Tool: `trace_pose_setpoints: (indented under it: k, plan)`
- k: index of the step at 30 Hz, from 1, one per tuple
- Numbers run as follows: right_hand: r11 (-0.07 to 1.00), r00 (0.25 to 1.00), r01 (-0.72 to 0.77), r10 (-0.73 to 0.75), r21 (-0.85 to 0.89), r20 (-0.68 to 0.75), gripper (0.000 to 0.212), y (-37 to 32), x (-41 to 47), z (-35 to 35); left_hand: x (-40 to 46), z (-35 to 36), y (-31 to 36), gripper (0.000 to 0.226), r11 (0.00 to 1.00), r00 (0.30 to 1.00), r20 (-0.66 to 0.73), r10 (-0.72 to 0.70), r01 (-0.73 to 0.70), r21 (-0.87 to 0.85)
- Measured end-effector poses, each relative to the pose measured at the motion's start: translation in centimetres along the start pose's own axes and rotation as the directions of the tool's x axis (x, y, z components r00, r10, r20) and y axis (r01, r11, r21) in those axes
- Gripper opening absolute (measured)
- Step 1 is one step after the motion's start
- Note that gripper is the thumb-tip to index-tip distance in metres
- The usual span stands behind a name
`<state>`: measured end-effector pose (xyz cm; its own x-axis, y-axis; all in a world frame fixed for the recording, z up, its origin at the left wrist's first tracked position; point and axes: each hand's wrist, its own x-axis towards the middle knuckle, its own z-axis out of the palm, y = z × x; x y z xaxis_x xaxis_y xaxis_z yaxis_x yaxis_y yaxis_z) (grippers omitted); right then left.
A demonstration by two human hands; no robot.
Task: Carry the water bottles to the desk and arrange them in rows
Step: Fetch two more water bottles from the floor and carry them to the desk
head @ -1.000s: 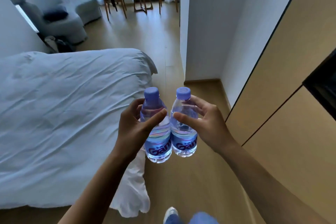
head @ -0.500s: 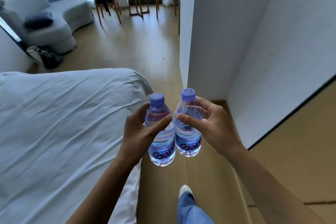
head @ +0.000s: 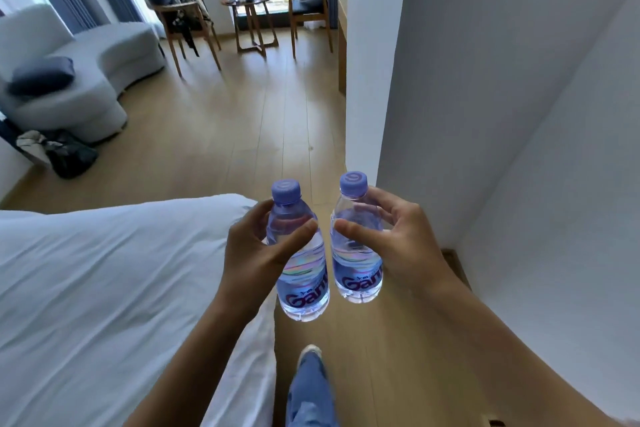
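Far left, a pale sofa (head: 86, 80) sits by the curtains, with a dark bag (head: 69, 158) dumped on the floor at its near end. Near left, the white bed (head: 104, 288) fills the corner, its edge right alongside the walker's path.

Now the hands, centre frame. The left hand (head: 249, 256) grips the left bottle (head: 299, 253) around its upper body, thumb across the front and fingers curled behind, so the weight hangs below the grip and the bottle stays upright. Just beside it, close but apart, the right bottle (head: 358, 239) is held the same way by the right hand (head: 398, 250), thumb pressing the front, fingers wrapped behind near the neck. Both purple caps point up, labels face the camera. One bottle per hand, kept level in front of the body: that looks like a carrying hold.

Below, a jeans leg and shoe (head: 310, 354) stride over the wooden floor (head: 242, 135), so I judge this as mid-carry.

Far ahead, two wooden chairs flank a small round table (head: 247, 2) at the window. On the right, a white wall (head: 485, 97) hems the passage; a wooden edge (head: 342, 45) peeks out past its corner, possibly the desk, though I cannot tell.
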<state>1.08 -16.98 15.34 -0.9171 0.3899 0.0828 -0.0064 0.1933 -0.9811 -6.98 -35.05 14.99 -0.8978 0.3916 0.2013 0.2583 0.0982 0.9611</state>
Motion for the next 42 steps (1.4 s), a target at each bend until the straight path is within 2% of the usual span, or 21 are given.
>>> trace_pose_setpoints:
  k: [10, 15, 26, 33, 35, 42]
  plan:
    - [1.000, 0.996, -0.015, 0.014, -0.010, -0.090, 0.056, 0.0, 24.2, 4.1, 25.5, -4.0, -4.4, 0.038, 0.999, 0.997, 0.071, 0.017, -0.019, 0.033]
    - [0.999, 0.995, -0.012, 0.008, -0.032, -0.098, 0.062, 0.9, 35.2, 5.1, 36.2, -4.5, -6.6, 0.040, 1.000, 0.999, 0.036, -0.006, 0.006, 0.009]
    - [0.995, 0.996, 0.089, -0.090, -0.042, -0.017, 0.051, 2.8, 62.5, 5.9, 60.5, -3.5, -11.0, 0.035, 1.000, 0.997, -0.077, -0.031, 0.031, -0.001]
    - [0.997, 0.997, 0.069, -0.070, -0.021, -0.017, 0.058, 3.9, 75.6, 6.6, 73.6, -3.6, -13.8, 0.032, 0.996, 0.993, -0.078, -0.087, 0.084, -0.039]
    - [0.998, 0.998, 0.052, -0.053, -0.023, -0.025, 0.066, 4.5, 79.3, 6.8, 77.5, -3.4, -14.9, 0.032, 0.995, 0.994, -0.064, -0.092, 0.089, -0.050]
    - [0.998, 0.996, 0.050, -0.052, -0.035, -0.077, 0.082, 5.8, 94.3, 7.5, 93.1, -3.3, -18.7, 0.032, 0.996, 0.998, 0.022, -0.050, 0.052, -0.077]
